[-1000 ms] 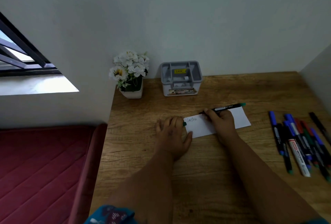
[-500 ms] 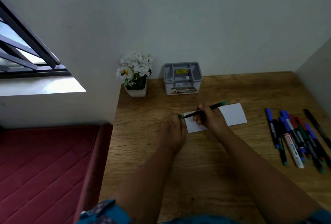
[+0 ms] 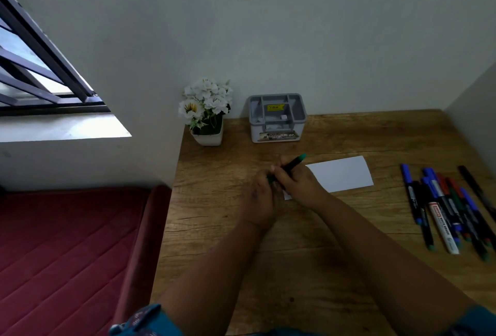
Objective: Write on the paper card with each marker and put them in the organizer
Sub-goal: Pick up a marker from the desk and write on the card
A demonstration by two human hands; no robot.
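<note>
A white paper card [image 3: 342, 174] lies on the wooden desk [image 3: 295, 241]; its left end is hidden under my hands. My right hand [image 3: 296, 182] grips a black marker with a green end [image 3: 294, 162], tilted up to the right. My left hand [image 3: 261, 193] meets the marker's lower end and its fingers curl round the green cap there. Whether the cap is on the tip I cannot tell. The grey organizer [image 3: 276, 117] stands at the back of the desk, its compartments without markers.
Several markers [image 3: 445, 207], blue, black, red, green and one white, lie in a row at the right of the desk. A white flower pot [image 3: 206, 115] stands left of the organizer. A red mattress [image 3: 67, 255] lies beside the desk's left edge.
My right hand lifted the marker off the card and swung its tip to my left hand. My left hand left the desk and brought the green cap to the tip.
</note>
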